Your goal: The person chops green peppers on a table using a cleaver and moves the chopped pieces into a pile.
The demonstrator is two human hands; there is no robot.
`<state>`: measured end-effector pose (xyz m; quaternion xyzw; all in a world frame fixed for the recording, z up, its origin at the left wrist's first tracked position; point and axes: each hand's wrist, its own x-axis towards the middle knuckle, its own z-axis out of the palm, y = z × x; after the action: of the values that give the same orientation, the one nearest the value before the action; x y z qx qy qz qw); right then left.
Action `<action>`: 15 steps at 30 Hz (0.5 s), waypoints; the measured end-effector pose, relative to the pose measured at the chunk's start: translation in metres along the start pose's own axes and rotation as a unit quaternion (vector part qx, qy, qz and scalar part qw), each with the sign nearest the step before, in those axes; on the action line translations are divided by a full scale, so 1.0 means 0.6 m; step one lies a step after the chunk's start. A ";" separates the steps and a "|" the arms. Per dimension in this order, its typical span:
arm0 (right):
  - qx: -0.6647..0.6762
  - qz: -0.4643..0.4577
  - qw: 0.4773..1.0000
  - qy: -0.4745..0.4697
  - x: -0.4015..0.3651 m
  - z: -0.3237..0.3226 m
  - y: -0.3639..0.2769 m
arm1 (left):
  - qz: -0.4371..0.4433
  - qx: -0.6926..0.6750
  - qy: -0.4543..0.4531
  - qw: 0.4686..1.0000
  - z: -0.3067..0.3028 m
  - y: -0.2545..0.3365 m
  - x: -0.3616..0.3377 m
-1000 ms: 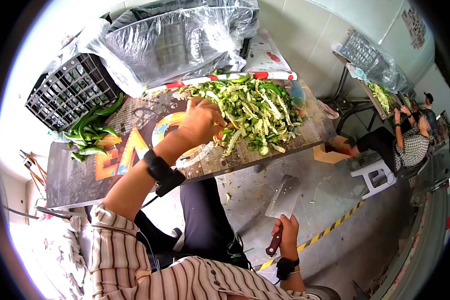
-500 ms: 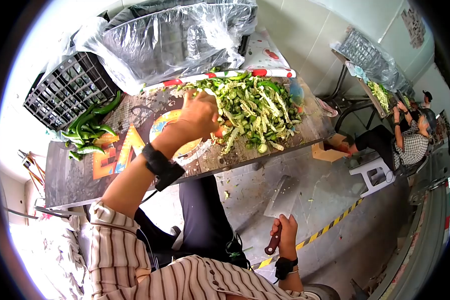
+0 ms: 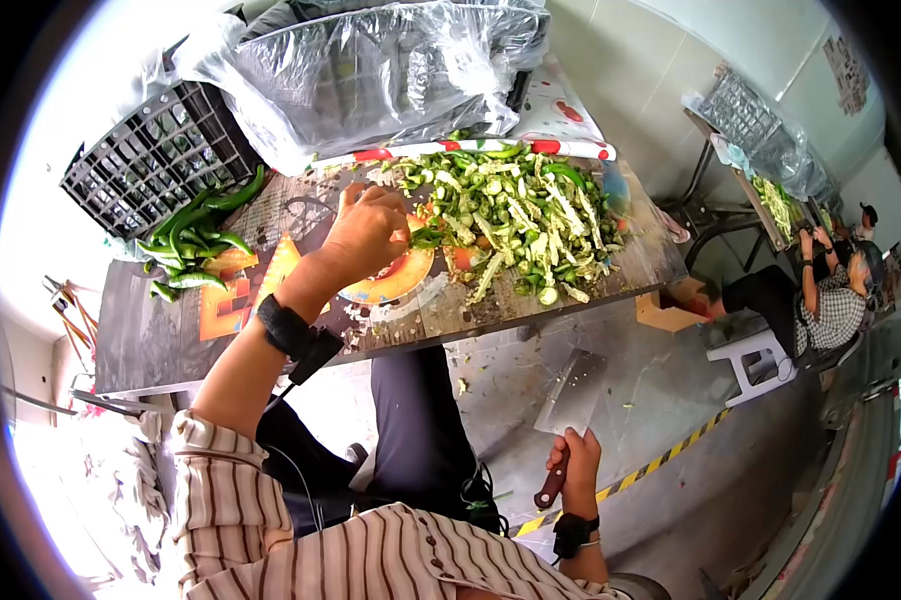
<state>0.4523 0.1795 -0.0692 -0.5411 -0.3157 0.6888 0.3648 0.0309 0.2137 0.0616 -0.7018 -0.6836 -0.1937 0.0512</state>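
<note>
My left hand (image 3: 368, 232) is over the tabletop, just left of a heap of chopped green peppers (image 3: 530, 220). Its fingers curl downward, and whatever they may hold is hidden; some green bits (image 3: 427, 237) lie close beside it. Away from the table, low on the right, my right hand (image 3: 577, 465) grips a cleaver (image 3: 573, 395) by its dark wooden handle. The broad blade points up and carries small specks. Whole long green peppers (image 3: 195, 235) are bunched at the table's left, in front of a black crate.
The black crate (image 3: 150, 165) stands at the back left, beside a plastic-lined bin (image 3: 380, 80). A rolled red-and-white cloth (image 3: 460, 147) borders the heap. Further right, another person (image 3: 835, 290) sits at a second table near a grey stool (image 3: 755, 360) and a cardboard box (image 3: 665, 308).
My left hand has drawn back left from the heap's edge, baring more of the table between. The right hand keeps the cleaver in nearly the same place. The view has shifted slightly.
</note>
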 end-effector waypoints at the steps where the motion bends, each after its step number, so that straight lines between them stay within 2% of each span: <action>1: 0.001 -0.002 1.000 0.000 0.000 0.000 -0.001 | 0.005 0.009 0.003 1.000 -0.001 0.000 -0.003; 9: -0.013 -0.017 1.000 0.017 -0.014 0.004 -0.016 | 0.074 0.042 0.019 0.996 -0.022 0.025 -0.081; 11: -0.033 -0.029 0.999 0.013 -0.018 0.012 -0.034 | 0.087 0.079 0.056 0.991 -0.019 0.034 -0.100; 13: -0.057 -0.069 0.996 0.004 -0.021 0.024 -0.057 | 0.068 0.077 0.076 0.992 -0.017 0.046 -0.115; 15: -0.066 -0.080 0.995 -0.003 -0.032 0.042 -0.093 | -0.003 0.043 0.133 0.990 -0.018 0.059 -0.129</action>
<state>0.4393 0.1921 -0.0076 -0.5349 -0.4041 0.6364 0.3816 0.0640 0.1351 0.0516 -0.6653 -0.6803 -0.2557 0.1710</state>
